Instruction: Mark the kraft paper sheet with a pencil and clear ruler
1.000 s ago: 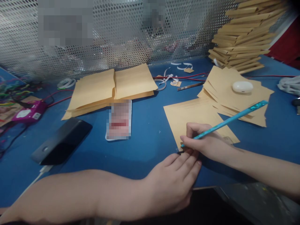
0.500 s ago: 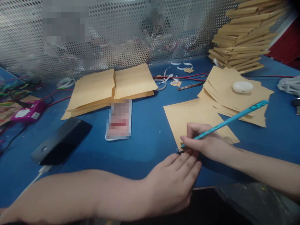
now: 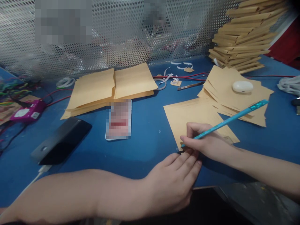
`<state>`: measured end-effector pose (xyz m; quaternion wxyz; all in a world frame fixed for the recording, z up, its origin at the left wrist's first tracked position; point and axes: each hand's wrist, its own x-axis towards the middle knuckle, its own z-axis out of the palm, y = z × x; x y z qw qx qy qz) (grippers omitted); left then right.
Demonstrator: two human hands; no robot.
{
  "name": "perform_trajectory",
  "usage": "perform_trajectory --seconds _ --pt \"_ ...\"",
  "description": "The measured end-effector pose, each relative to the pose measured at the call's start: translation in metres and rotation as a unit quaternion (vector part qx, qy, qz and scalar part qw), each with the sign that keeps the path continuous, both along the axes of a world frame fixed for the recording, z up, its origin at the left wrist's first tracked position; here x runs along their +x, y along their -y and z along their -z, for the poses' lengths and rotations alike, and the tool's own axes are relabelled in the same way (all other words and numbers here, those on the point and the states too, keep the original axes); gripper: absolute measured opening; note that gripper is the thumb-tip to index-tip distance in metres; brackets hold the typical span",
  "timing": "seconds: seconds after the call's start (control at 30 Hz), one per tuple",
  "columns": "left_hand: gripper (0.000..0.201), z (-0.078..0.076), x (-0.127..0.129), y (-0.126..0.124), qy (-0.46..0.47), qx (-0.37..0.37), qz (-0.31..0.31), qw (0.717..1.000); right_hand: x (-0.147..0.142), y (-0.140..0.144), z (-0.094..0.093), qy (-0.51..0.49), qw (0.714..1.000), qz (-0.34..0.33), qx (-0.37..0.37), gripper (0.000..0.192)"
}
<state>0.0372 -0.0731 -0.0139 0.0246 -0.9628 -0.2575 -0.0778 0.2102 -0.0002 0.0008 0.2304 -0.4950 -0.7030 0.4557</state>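
My right hand (image 3: 206,140) pinches a slim turquoise pointed tool (image 3: 231,119); I cannot tell if it is a pen or tweezers. Its tip points down to the lower corner of a brown kraft envelope (image 3: 185,115). A small dark piece (image 3: 180,152) with a clear bit beside it lies by the tip. Close below, my left hand (image 3: 174,181) has its fingers drawn together, their ends at that piece and under my right hand. What the left fingers grip is mostly hidden.
Flat envelopes (image 3: 93,89) lie behind a phone (image 3: 118,120). A black device (image 3: 62,142) with a white cable sits left, near a purple box (image 3: 28,111). More envelopes (image 3: 217,84) carry a white case (image 3: 242,87). A tall envelope stack (image 3: 239,40) stands by the perforated metal panel (image 3: 112,34).
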Motion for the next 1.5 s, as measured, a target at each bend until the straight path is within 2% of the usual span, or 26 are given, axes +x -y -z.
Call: perform_trajectory --seconds 0.23,0.67,0.97,1.2,1.5 --pt "0.051 -0.0004 0.0007 -0.0002 0.004 0.003 0.001 1.0 0.0 -0.0012 0.0017 -0.007 1.0 0.003 0.007 0.028" --pt "0.052 0.0002 0.0002 0.0006 0.001 0.001 0.0 1.0 0.001 -0.0001 0.0038 -0.037 0.999 0.003 -0.024 0.023" --pt "0.052 -0.0002 0.0007 0.0008 -0.004 0.0 0.002 1.0 0.001 -0.0008 0.004 -0.022 1.0 0.002 -0.017 0.024" --pt "0.053 -0.0002 0.0013 -0.0002 -0.009 -0.007 0.0 1.0 0.0004 -0.001 0.0047 -0.023 0.999 0.042 0.007 0.025" --pt "0.053 -0.0011 -0.0004 -0.0006 -0.011 -0.007 0.002 1.0 0.0017 -0.0009 0.0039 0.004 1.0 0.023 0.017 0.024"
